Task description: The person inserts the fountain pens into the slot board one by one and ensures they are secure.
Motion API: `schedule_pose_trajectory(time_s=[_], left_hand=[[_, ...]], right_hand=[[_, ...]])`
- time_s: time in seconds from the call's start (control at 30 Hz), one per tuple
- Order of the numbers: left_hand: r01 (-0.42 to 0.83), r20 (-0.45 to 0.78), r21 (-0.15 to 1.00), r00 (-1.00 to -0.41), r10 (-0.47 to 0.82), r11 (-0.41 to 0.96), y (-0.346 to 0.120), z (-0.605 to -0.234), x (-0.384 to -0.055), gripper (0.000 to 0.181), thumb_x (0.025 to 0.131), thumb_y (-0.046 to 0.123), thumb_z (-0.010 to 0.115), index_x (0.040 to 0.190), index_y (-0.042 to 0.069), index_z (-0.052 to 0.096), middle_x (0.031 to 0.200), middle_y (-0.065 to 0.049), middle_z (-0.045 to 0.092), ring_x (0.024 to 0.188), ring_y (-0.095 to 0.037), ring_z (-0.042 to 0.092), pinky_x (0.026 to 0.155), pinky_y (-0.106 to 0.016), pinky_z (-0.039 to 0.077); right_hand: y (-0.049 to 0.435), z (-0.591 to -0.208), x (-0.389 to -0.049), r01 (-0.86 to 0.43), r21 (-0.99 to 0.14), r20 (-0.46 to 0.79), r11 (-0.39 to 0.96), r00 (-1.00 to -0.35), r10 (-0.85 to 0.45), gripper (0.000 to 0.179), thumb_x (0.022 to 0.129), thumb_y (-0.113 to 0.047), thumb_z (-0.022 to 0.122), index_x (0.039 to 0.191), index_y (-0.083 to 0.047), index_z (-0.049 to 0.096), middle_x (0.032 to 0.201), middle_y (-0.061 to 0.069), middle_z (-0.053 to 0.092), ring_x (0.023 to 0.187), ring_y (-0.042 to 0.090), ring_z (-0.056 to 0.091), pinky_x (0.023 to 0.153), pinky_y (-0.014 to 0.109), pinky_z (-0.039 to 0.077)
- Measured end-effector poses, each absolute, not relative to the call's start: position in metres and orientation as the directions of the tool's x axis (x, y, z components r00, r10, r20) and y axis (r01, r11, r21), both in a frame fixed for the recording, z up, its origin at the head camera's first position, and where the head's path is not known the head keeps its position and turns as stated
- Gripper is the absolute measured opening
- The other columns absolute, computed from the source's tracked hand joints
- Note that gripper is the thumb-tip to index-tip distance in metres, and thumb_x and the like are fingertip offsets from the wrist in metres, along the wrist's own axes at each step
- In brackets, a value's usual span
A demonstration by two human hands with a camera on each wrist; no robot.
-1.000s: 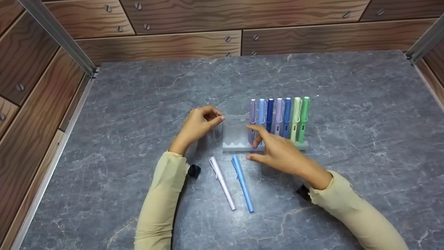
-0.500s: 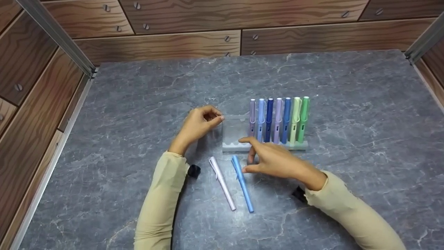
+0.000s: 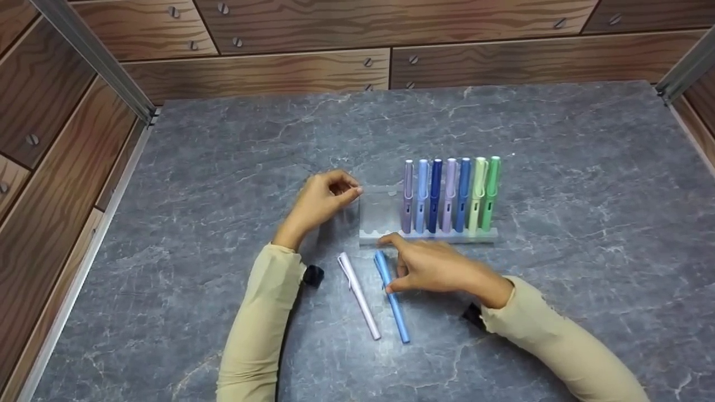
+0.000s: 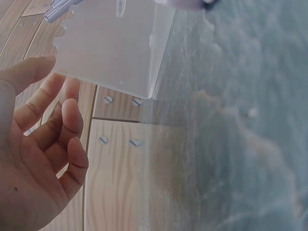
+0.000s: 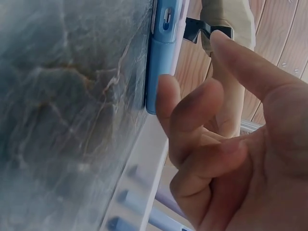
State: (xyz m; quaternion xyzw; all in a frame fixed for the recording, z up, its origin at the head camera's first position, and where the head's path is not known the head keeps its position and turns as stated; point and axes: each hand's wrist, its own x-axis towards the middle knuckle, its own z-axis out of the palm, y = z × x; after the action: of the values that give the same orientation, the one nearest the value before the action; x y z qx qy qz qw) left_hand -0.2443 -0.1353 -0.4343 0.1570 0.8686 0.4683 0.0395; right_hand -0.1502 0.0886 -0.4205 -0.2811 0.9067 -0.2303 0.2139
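A clear pen stand (image 3: 381, 209) holds several upright pens (image 3: 448, 195) in purple, blue and green along its right part. My left hand (image 3: 324, 200) pinches the stand's top left corner between thumb and forefinger; the left wrist view shows the same hand (image 4: 45, 134) at the stand's edge (image 4: 110, 57). A light blue pen (image 3: 398, 315) lies on the table in front of the stand, beside a pale lilac pen (image 3: 360, 298). Over the blue pen hovers my right hand (image 3: 438, 268), thumb and fingers spread apart. In the right wrist view, the fingers stand close to the blue pen (image 5: 160, 62) without gripping it.
The grey marbled table (image 3: 223, 167) is bordered by wood-patterned walls (image 3: 301, 72) at the back and left. A metal post (image 3: 100, 61) rises at the back left corner. Black wrist cameras (image 3: 313, 276) sit at both cuffs.
My right hand has moved from in front of the standing pens toward me and slightly left, to above the blue pen. The left hand stays at the stand's corner.
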Motion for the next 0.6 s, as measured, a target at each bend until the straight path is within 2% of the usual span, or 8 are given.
schedule_pose_trajectory(time_s=[0.37,0.6], left_hand=[[0.226,0.066,0.822,-0.950,0.306,0.523,-0.1347,-0.4324,-0.2436,0.019,0.089,0.027,0.070,0.097,0.010,0.071,0.085,-0.004,0.068,0.074,-0.013,0.056,0.067,-0.024,0.045],[0.226,0.065,0.819,-0.950,0.306,0.528,-0.1351,-0.4338,-0.2444,0.019,0.089,0.027,0.070,0.097,0.010,0.071,0.086,-0.004,0.069,0.075,-0.013,0.057,0.068,-0.023,0.046]], right_hand=[[0.0822,-0.4258,-0.1509,-0.425,-0.476,-0.283,0.770,-0.755,-0.592,0.078,0.076,-0.041,0.079,0.139,-0.016,0.042,0.074,-0.013,0.061,0.062,0.005,0.052,0.058,0.026,0.040],[0.0796,-0.4292,-0.1506,-0.420,-0.448,-0.291,0.789,-0.766,-0.573,0.079,0.074,-0.042,0.080,0.138,-0.015,0.043,0.078,-0.010,0.059,0.065,0.008,0.050,0.059,0.028,0.039]])
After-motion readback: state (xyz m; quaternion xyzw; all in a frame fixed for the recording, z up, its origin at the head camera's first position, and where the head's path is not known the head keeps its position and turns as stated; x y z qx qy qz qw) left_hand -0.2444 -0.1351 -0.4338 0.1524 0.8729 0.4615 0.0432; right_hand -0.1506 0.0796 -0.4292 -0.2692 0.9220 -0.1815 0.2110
